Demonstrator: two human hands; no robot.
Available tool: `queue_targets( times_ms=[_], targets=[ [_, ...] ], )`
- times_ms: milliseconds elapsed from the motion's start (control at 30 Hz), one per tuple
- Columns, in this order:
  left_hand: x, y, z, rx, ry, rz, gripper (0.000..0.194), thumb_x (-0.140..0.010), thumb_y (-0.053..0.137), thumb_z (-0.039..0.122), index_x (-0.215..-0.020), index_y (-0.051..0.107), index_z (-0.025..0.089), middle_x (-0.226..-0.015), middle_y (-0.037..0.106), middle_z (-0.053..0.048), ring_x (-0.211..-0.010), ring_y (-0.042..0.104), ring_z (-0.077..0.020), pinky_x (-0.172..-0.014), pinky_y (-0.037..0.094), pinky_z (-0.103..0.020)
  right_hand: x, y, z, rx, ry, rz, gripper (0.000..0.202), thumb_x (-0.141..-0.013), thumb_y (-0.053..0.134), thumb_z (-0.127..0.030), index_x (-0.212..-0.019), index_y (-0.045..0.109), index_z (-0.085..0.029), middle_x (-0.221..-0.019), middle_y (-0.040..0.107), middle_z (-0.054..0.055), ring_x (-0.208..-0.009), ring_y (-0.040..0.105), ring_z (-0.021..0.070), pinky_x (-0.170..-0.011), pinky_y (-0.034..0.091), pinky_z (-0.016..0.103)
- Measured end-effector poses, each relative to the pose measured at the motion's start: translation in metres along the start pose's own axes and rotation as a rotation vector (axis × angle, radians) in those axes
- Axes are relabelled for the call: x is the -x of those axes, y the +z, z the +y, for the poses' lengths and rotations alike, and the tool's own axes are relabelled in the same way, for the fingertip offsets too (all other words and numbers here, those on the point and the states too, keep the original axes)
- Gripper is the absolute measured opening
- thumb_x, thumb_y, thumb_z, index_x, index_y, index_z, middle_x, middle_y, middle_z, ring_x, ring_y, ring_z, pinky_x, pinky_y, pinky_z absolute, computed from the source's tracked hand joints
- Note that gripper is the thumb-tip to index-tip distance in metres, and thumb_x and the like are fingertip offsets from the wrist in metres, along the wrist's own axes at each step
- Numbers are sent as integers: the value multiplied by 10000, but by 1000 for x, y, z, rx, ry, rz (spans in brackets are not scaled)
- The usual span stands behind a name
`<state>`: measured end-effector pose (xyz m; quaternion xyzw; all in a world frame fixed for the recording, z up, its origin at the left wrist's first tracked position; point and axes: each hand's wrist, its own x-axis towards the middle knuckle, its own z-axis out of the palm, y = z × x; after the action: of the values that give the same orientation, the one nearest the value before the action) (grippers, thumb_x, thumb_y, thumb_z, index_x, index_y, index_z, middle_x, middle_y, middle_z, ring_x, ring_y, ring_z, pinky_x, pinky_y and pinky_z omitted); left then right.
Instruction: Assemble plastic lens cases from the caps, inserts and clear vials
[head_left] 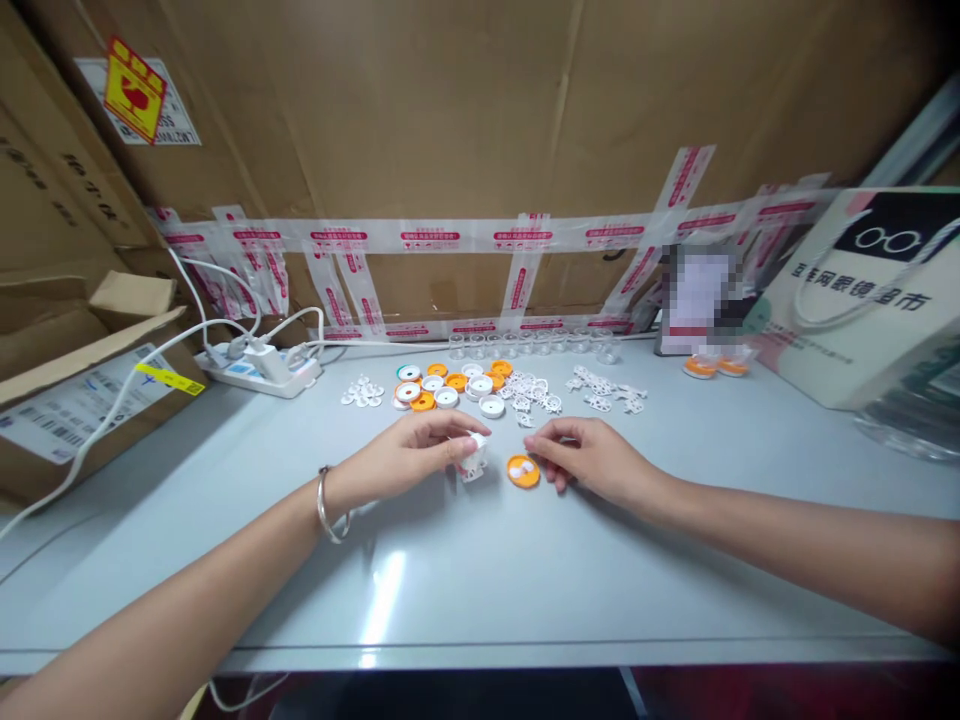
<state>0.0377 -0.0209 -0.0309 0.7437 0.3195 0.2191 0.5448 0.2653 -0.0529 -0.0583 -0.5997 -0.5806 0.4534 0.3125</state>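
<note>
Between the thumb and fingers of my left hand (pixel 429 448) is a small white plastic part (pixel 472 460), held just above the table; the fingers cover much of it. Beside my right hand (pixel 592 458) lies an orange round cap (pixel 523 472) with small white pieces inside it. The right thumb and fingertips are pinched together at the cap's upper right edge, and whether they grip anything is hidden. Farther back lies a cluster of orange and white round caps (pixel 447 397), with white openwork plastic pieces (pixel 534 390) to its right.
Small white pieces (pixel 363 391) lie left of the caps, more white parts (pixel 606 387) to the right. Clear cups (pixel 525 345) line the back by a taped carton (pixel 420 280). A power strip (pixel 262 372) stands at left, a paper bag (pixel 840 300) at right.
</note>
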Motion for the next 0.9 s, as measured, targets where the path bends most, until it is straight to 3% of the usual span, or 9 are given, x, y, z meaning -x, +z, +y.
queue_targets(
  times_ms=[133, 233, 367, 467, 600, 733, 900],
  targets=[
    [-6, 3, 6, 102, -38, -25, 263, -838, 523, 357, -1027, 559, 178, -740, 576, 6, -662, 543, -86, -615, 403, -211, 9, -10, 4, -18, -84, 76, 320, -757, 570, -466, -768, 612, -149, -599, 563, -10, -505, 504, 85, -498, 428, 215],
    [-13, 5, 7, 148, -67, -29, 240, -809, 564, 374, -925, 514, 169, -709, 575, 17, -634, 552, -83, -600, 399, -211, 13, -18, -2, 5, -208, 110, 288, -753, 591, -429, -842, 637, -159, -750, 622, 22, -631, 541, 101, -594, 435, 224],
    [-27, 8, 12, 50, -39, -99, 287, -808, 547, 421, -746, 501, 144, -689, 583, 10, -624, 543, -75, -587, 378, -206, 9, -21, -15, -43, -341, -89, 280, -752, 608, -370, -960, 633, -185, -935, 640, 34, -794, 567, 125, -734, 439, 263],
    [-35, 11, 18, -48, -41, -110, 306, -777, 583, 425, -706, 520, 135, -679, 561, 22, -631, 556, -75, -581, 375, -202, 1, -15, -18, -101, -379, -192, 252, -735, 625, -340, -914, 638, -163, -876, 633, 24, -778, 556, 121, -739, 427, 270],
    [-37, 13, 18, -52, -36, -64, 280, -772, 598, 398, -709, 530, 134, -664, 535, 36, -658, 589, -85, -603, 394, -202, -9, -10, -10, -205, -372, -170, 226, -706, 657, -354, -792, 622, -148, -687, 563, -28, -618, 486, 82, -644, 394, 246],
    [-33, 14, 7, 55, 30, -47, 205, -799, 584, 333, -822, 572, 130, -776, 576, 10, -753, 606, -94, -684, 423, -210, -16, -12, -2, -286, -339, -212, 253, -670, 695, -374, -763, 601, -158, -657, 543, -49, -594, 475, 72, -632, 380, 240],
    [-33, 21, 2, 26, 68, 74, 180, -768, 622, 284, -732, 597, 109, -661, 560, 21, -653, 547, -68, -659, 425, -207, -21, -15, 2, -306, -295, -295, 269, -663, 695, -390, -766, 600, -160, -662, 561, -41, -609, 493, 76, -646, 386, 244]
  ],
)
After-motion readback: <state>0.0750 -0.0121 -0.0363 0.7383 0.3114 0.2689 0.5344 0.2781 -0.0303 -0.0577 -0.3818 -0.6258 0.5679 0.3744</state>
